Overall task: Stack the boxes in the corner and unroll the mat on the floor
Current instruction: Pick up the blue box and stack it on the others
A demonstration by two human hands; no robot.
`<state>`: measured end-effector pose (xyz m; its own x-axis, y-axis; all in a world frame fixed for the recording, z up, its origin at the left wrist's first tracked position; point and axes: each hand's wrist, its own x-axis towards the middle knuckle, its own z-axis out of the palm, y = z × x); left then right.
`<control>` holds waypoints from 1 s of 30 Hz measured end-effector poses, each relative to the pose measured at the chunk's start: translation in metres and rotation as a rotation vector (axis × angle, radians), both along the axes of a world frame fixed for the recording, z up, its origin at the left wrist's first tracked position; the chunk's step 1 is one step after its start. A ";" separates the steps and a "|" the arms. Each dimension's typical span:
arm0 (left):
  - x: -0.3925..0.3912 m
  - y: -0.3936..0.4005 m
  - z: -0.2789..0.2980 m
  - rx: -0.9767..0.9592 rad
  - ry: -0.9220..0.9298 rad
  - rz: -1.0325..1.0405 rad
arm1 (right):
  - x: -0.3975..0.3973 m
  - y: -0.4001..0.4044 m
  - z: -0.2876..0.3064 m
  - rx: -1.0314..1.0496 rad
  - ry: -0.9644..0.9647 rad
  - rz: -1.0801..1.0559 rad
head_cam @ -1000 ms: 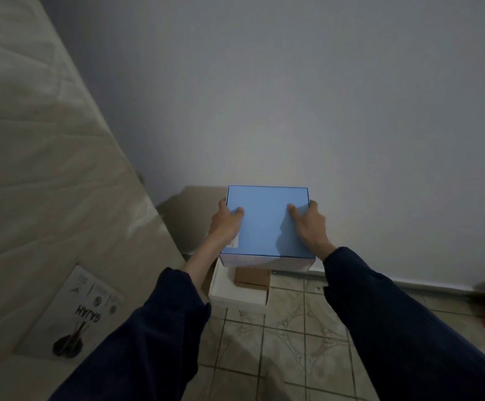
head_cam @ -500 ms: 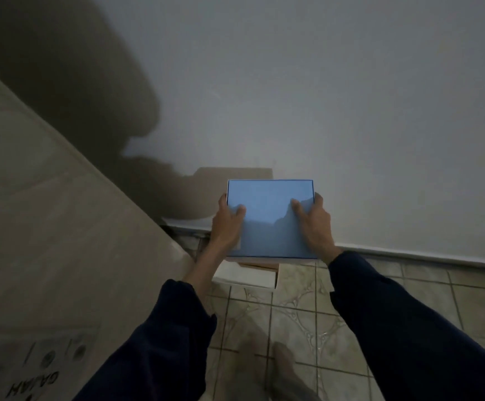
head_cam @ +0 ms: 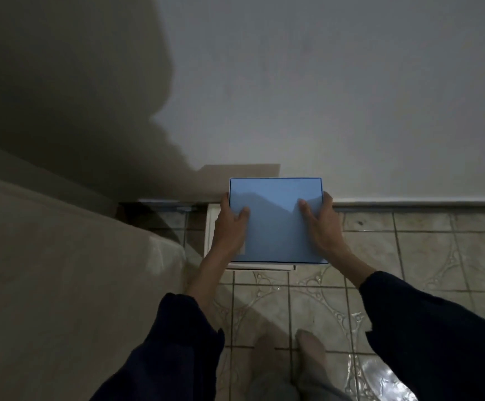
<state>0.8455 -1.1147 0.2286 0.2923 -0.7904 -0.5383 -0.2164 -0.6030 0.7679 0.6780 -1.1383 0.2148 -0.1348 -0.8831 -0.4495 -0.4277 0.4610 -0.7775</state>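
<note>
Left hand [head_cam: 229, 227] and right hand [head_cam: 321, 224] gripping blue box [head_cam: 276, 224], white box [head_cam: 211, 227] beneath, mattress [head_cam: 62, 270] left, wall [head_cam: 322, 96] behind

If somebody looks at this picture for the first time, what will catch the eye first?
First comes the light blue box in the middle, held at its sides by the left hand and the right hand, close to the wall. A white box shows just under it on the tiled floor. A large dark shadow covers the wall at upper left.

Box [head_cam: 276, 221] over tray [head_cam: 210, 227], against wall [head_cam: 322, 96]
</note>
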 end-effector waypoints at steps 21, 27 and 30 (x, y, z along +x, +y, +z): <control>0.004 -0.039 -0.172 -0.022 0.077 0.032 | 0.007 -0.046 -0.167 -0.061 0.021 0.001; 0.000 -0.051 -0.175 -0.027 0.064 -0.024 | 0.000 -0.052 -0.167 -0.039 0.025 -0.025; -0.003 -0.057 -0.173 -0.030 0.055 -0.045 | -0.003 -0.056 -0.166 -0.013 0.019 -0.018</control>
